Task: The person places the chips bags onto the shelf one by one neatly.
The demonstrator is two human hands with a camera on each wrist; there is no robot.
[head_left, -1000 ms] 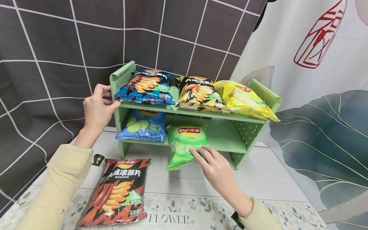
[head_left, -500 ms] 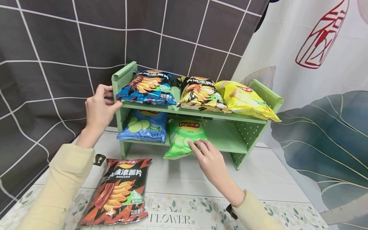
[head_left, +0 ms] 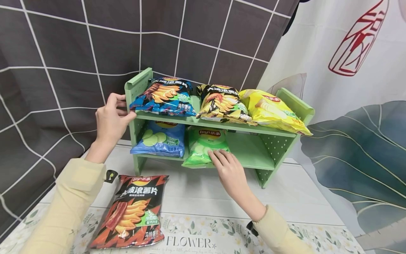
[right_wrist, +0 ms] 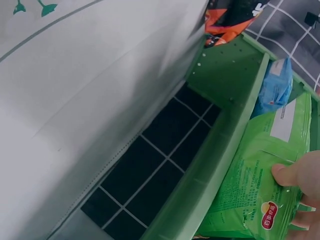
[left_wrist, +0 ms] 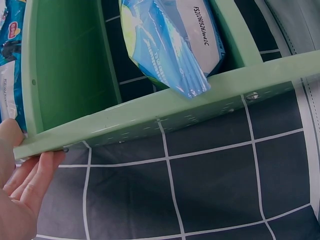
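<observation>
My left hand [head_left: 111, 121] grips the left side panel [left_wrist: 125, 117] of a green two-tier shelf rack [head_left: 283, 144], thumb in front and fingers behind. My right hand [head_left: 229, 169] holds a green Lay's chip bag [head_left: 203, 150] by its lower right edge. In the right wrist view my thumb lies on the back of this bag [right_wrist: 245, 195], with fingers on the other side. The bag sits on the lower board, its bottom poking slightly past the front edge. To its left on that board rests a light blue chip bag [head_left: 161, 139].
On the upper board lie a dark blue chip bag [head_left: 165, 97], a black-and-gold one [head_left: 223, 104] and a yellow one [head_left: 274, 110]. A large black-and-red chip bag [head_left: 130, 211] lies on the table [head_left: 190, 197] front left. A dark checked cloth [head_left: 111, 46] hangs behind.
My right hand has pushed the green chip bag back and up onto the lower board; earlier its bottom hung further out in front. My left hand has stayed on the side panel.
</observation>
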